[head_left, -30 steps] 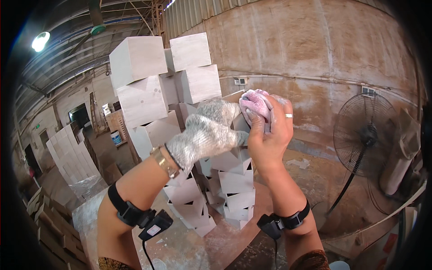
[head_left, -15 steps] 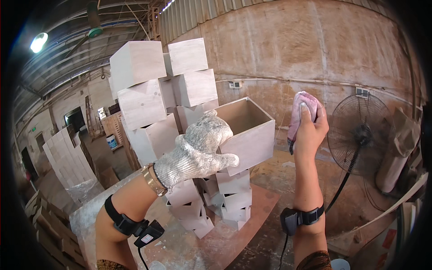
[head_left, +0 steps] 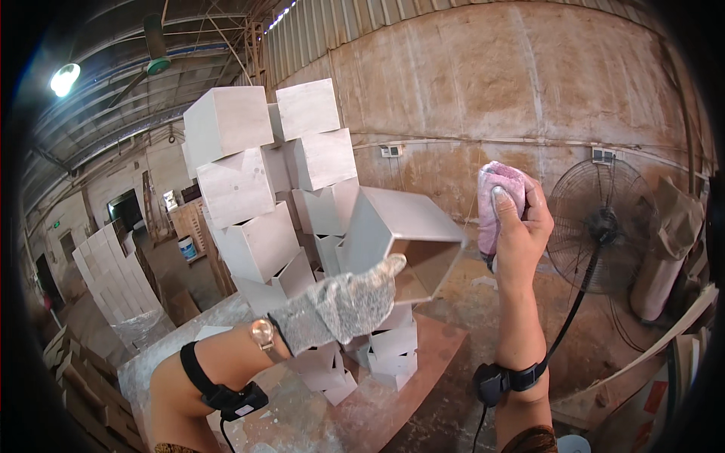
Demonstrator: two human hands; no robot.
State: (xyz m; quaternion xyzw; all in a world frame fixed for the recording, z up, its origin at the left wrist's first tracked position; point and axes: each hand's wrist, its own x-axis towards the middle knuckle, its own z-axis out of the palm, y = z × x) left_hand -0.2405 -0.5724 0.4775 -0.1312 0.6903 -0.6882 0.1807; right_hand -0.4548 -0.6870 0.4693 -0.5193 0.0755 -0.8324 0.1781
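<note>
My left hand (head_left: 343,306), in a dusty grey-white knitted glove, grips a whitish open-ended box (head_left: 400,215) in front of the stack. The thumb lies at the rim of the box, whose brown hollow inside faces right and toward me; the other fingers are hidden beneath it. Off to the right, my bare right hand (head_left: 525,226) is raised and closed around a folded, soft-looking pink pad (head_left: 491,211) dusted with white. Its thumb presses on the pad's face. A gap separates pad and box.
Similar whitish boxes (head_left: 230,185) rise in a tall, staggered stack on a dusty table (head_left: 430,355), just beyond my left hand. A large black fan (head_left: 603,226) stands at the right, by the stained wall. Pale panels (head_left: 117,275) lean at the left.
My left hand has turned the box over, so its hollow side swings from facing up to facing right and toward me. My right hand has shifted slightly left and down with the pink pad.
</note>
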